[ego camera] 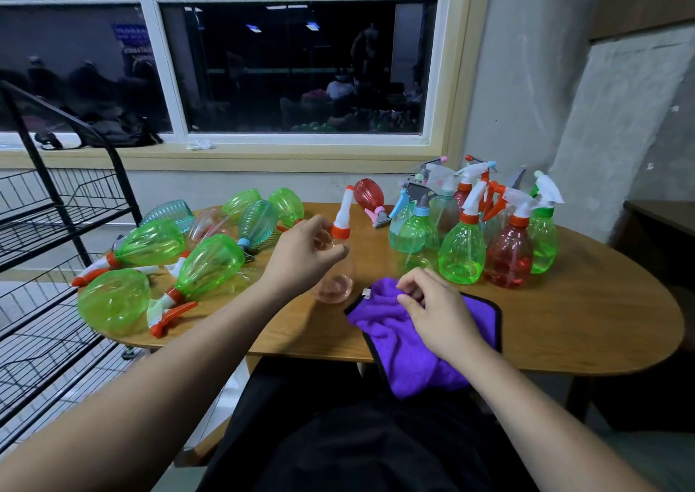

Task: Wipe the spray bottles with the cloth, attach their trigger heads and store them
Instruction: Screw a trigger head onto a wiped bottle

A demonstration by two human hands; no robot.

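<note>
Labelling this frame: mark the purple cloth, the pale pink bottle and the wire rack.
purple cloth (406, 352): head view, fabric middle.
pale pink bottle (336, 286): head view, lower body.
wire rack (37, 243): head view, shelf mesh.

The desk (564, 322) is seen to be of wood, smooth, with a low sheen. The cloth (395, 326) is shown as thick, matt plush fabric, bound in black edging. The green bottles (460, 254) and the pale pink bottle (336, 285) are made of glossy translucent plastic, the trigger heads (521, 206) of opaque plastic. The rack (41, 236) is formed of matt black metal wire. The wall (526, 78) is finished in rough plaster.
</note>
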